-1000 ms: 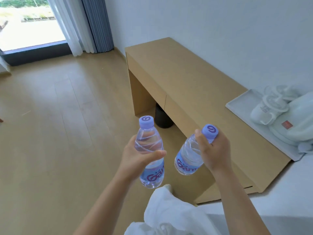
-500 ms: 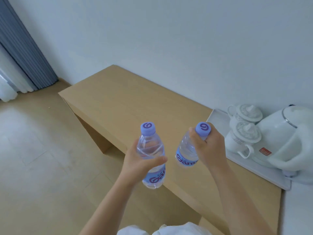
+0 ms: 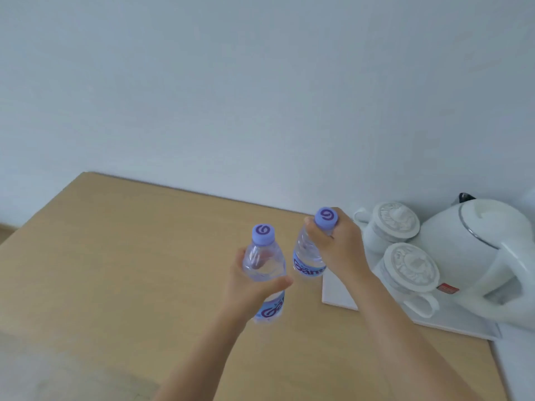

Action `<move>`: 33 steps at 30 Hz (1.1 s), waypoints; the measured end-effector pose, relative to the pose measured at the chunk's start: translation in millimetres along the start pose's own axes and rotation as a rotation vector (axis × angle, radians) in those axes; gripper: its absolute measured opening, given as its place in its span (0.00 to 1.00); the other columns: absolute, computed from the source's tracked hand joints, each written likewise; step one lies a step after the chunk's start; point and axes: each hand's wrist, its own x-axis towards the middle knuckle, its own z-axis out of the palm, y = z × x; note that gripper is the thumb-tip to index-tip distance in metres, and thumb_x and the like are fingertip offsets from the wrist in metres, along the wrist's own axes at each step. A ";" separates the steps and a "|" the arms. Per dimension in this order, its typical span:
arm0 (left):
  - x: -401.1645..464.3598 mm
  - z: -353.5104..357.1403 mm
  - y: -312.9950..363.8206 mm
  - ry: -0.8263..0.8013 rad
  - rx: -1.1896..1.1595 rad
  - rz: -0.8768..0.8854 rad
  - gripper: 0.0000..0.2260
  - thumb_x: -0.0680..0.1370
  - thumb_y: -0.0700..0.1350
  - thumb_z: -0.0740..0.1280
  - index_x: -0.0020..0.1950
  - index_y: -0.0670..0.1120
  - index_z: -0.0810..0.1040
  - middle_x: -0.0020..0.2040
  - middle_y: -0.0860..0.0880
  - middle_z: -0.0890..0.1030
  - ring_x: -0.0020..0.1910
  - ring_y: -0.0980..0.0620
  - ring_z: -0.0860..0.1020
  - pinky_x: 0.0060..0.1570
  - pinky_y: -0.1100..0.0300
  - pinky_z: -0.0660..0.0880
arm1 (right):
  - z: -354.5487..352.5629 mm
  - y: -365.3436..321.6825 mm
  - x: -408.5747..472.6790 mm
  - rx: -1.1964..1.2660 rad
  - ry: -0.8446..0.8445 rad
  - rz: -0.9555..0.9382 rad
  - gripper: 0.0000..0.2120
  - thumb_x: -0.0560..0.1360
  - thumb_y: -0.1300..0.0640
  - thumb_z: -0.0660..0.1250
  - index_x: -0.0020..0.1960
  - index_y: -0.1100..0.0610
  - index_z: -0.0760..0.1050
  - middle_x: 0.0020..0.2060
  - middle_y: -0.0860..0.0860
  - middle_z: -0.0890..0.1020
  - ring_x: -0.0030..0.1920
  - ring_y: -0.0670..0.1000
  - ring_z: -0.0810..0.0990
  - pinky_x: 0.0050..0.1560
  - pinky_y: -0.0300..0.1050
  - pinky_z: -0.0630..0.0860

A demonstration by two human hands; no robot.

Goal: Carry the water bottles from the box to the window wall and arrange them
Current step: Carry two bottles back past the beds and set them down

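Window and floor gone from view; both bottles [image 3: 265,267] now over desk [image 3: 130,256].

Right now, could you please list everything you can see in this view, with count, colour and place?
Clear plastic water bottles with lilac caps: 2, one in each hand, left bottle, right bottle, above the desk.
Light wooden desk: 1, tan, against the wall.
Flat rectangular tray: 1, white, on the desk's right end.
Lidded ceramic cups: 2, white, on the tray, far cup, near cup.
Electric kettle: 1, white, on the tray.
Wall: 1, pale, behind the desk.
Left hand: grips one bottle's body.
Right hand: grips the other near its cap.
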 end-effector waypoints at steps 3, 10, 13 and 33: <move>42.2 2.0 7.0 -0.034 0.013 -0.005 0.33 0.48 0.54 0.76 0.51 0.52 0.75 0.48 0.51 0.82 0.46 0.55 0.82 0.47 0.57 0.78 | 13.8 9.3 25.7 -0.023 0.034 0.053 0.11 0.73 0.53 0.69 0.36 0.47 0.69 0.32 0.46 0.75 0.34 0.44 0.73 0.36 0.36 0.69; 122.4 18.7 13.5 -0.091 0.056 0.036 0.30 0.51 0.51 0.78 0.50 0.54 0.73 0.46 0.53 0.81 0.42 0.59 0.81 0.41 0.63 0.77 | 31.7 26.6 73.4 -0.051 0.162 0.112 0.13 0.72 0.55 0.70 0.35 0.46 0.68 0.31 0.44 0.76 0.33 0.39 0.73 0.35 0.29 0.68; 144.4 28.8 11.6 -0.111 0.057 0.084 0.26 0.56 0.46 0.81 0.49 0.55 0.74 0.45 0.56 0.81 0.40 0.64 0.80 0.36 0.71 0.74 | 36.2 29.0 87.0 -0.036 0.230 0.126 0.11 0.71 0.54 0.69 0.35 0.47 0.67 0.31 0.43 0.75 0.32 0.36 0.73 0.34 0.27 0.67; 82.2 35.5 -24.5 -0.157 0.306 0.061 0.43 0.68 0.47 0.76 0.76 0.47 0.55 0.72 0.51 0.61 0.70 0.56 0.60 0.63 0.59 0.61 | -4.9 34.2 -18.4 -0.241 0.206 0.346 0.18 0.76 0.55 0.64 0.65 0.56 0.69 0.56 0.45 0.74 0.58 0.42 0.70 0.53 0.34 0.62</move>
